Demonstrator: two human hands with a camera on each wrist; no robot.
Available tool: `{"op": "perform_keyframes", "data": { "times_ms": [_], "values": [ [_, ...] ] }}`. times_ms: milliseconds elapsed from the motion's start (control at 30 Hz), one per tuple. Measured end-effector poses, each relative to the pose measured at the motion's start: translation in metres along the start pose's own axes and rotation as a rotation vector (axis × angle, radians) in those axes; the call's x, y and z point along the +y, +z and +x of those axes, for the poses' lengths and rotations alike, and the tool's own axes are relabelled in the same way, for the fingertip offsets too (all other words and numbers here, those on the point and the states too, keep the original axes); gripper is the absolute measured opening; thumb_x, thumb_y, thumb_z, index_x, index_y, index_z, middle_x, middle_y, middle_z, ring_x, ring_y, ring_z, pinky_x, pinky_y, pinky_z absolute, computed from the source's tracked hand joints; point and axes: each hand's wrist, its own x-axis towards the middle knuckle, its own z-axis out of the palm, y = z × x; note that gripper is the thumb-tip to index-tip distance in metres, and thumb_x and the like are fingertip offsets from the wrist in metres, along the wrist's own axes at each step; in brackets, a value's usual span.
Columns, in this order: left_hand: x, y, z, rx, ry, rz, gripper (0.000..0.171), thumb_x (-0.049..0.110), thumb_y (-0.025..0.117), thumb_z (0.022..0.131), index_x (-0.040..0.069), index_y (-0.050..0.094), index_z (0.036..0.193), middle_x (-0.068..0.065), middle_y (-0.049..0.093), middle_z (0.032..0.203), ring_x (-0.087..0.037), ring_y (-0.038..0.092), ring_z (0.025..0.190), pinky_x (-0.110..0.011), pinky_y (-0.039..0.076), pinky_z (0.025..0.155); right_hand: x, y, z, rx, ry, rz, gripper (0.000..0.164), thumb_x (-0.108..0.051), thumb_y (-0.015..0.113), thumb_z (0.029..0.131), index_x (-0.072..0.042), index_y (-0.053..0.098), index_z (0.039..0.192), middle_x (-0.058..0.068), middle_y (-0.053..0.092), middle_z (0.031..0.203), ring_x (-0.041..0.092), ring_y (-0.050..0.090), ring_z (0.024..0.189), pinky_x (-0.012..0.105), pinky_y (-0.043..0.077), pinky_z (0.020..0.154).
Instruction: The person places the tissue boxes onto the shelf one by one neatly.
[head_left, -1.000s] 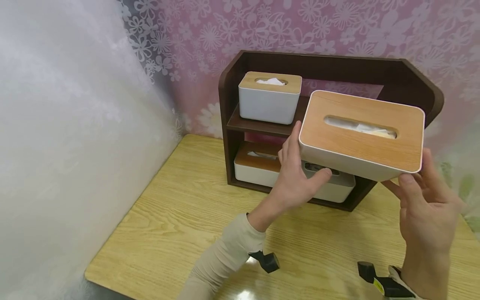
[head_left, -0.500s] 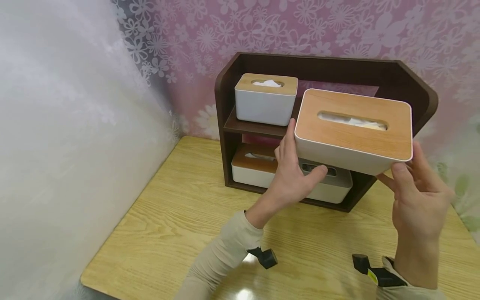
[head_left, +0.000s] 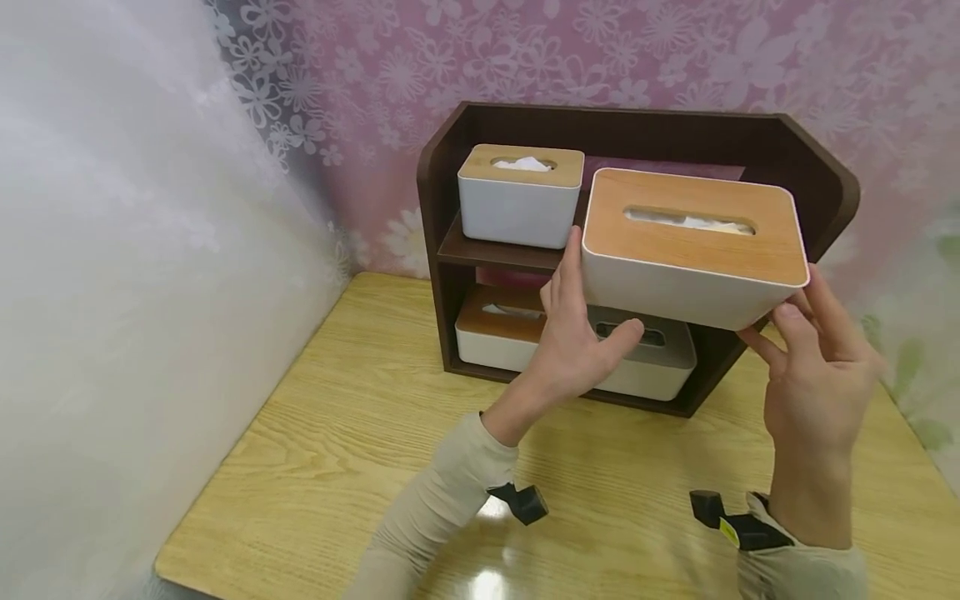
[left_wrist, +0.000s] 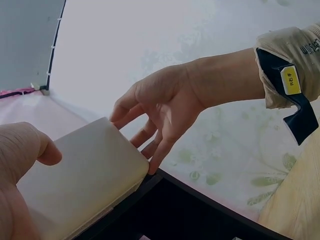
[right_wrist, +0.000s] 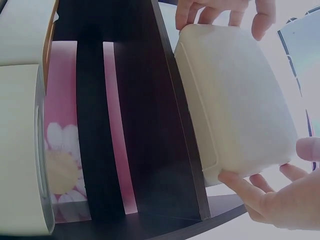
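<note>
A white tissue box with a wooden lid (head_left: 690,221) is held up in front of the right part of the dark shelf rack's (head_left: 457,283) upper level. In the head view my left hand (head_left: 573,342) lies along its left end with straight fingers, the thumb standing away from it. My right hand (head_left: 817,379) grips the right end at the lower corner, fingers bent against it. Both wrist views show the box's pale underside (right_wrist: 240,95) between the two hands, touching no shelf that I can make out. White tissue shows in the lid's slot.
On the upper shelf's left stands a taller tissue box (head_left: 520,204). Below are a wooden-lidded box (head_left: 495,350) and a grey-lidded box (head_left: 660,371), partly behind my left hand. The rack stands on a wooden table (head_left: 337,433) against a flowered wall covering (head_left: 525,58).
Both hands have carried the tissue box slightly up and away, closer to the rack's upper level. Its right end has come up a little. The head view has shifted slightly.
</note>
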Motion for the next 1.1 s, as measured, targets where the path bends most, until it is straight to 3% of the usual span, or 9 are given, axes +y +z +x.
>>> {"op": "perform_keyframes", "data": {
  "times_ms": [233, 333, 600, 800, 933, 1100],
  "values": [
    [-0.001, -0.001, 0.0, 0.002, 0.018, 0.026, 0.104, 0.02, 0.065, 0.083, 0.023, -0.005, 0.16, 0.001, 0.009, 0.165, -0.022, 0.013, 0.142, -0.043, 0.03, 0.111, 0.002, 0.004, 0.0, -0.057, -0.036, 0.006, 0.043, 0.02, 0.056, 0.088, 0.02, 0.052, 0.13, 0.026, 0.06, 0.115, 0.032, 0.064, 0.101, 0.031, 0.059, 0.072],
    [-0.001, -0.002, -0.001, 0.0, 0.019, 0.042, 0.102, 0.019, 0.064, 0.084, 0.024, -0.004, 0.16, -0.002, 0.01, 0.164, -0.023, 0.015, 0.142, -0.044, 0.032, 0.11, 0.002, 0.006, 0.0, -0.045, -0.029, -0.049, 0.043, 0.019, 0.056, 0.088, 0.017, 0.055, 0.131, 0.026, 0.059, 0.118, 0.031, 0.063, 0.102, 0.028, 0.058, 0.077],
    [-0.001, -0.005, 0.006, -0.005, 0.043, 0.093, 0.096, 0.013, 0.061, 0.087, 0.02, 0.0, 0.161, -0.014, 0.016, 0.154, -0.02, 0.021, 0.139, -0.037, 0.032, 0.112, 0.002, 0.006, 0.006, -0.031, -0.032, -0.374, 0.046, 0.013, 0.057, 0.09, -0.001, 0.061, 0.134, 0.018, 0.059, 0.134, 0.029, 0.055, 0.124, 0.025, 0.045, 0.103],
    [0.0, -0.009, 0.013, -0.021, 0.007, 0.155, 0.094, 0.014, 0.06, 0.088, 0.019, 0.001, 0.161, -0.016, 0.021, 0.148, -0.02, 0.023, 0.134, -0.032, 0.034, 0.108, 0.004, 0.007, 0.01, -0.082, 0.009, -0.534, 0.058, 0.009, 0.06, 0.09, -0.015, 0.053, 0.142, 0.016, 0.05, 0.143, 0.026, 0.052, 0.127, 0.02, 0.045, 0.101],
    [0.0, -0.008, 0.019, -0.073, -0.016, 0.134, 0.095, 0.015, 0.06, 0.09, 0.017, -0.003, 0.161, -0.013, 0.013, 0.157, -0.016, 0.019, 0.141, -0.033, 0.031, 0.113, 0.003, 0.007, 0.016, -0.091, 0.025, -0.593, 0.059, 0.005, 0.061, 0.092, -0.018, 0.05, 0.145, 0.014, 0.048, 0.148, 0.022, 0.052, 0.131, 0.02, 0.042, 0.104],
    [-0.004, -0.006, 0.026, -0.12, -0.023, 0.119, 0.093, 0.015, 0.059, 0.09, 0.014, -0.002, 0.16, -0.007, 0.004, 0.164, -0.009, 0.009, 0.148, -0.033, 0.023, 0.118, 0.005, 0.01, 0.025, -0.142, 0.048, -0.587, 0.06, 0.004, 0.058, 0.094, -0.015, 0.043, 0.15, 0.012, 0.043, 0.153, 0.021, 0.045, 0.138, 0.025, 0.035, 0.111]
  ]
}}
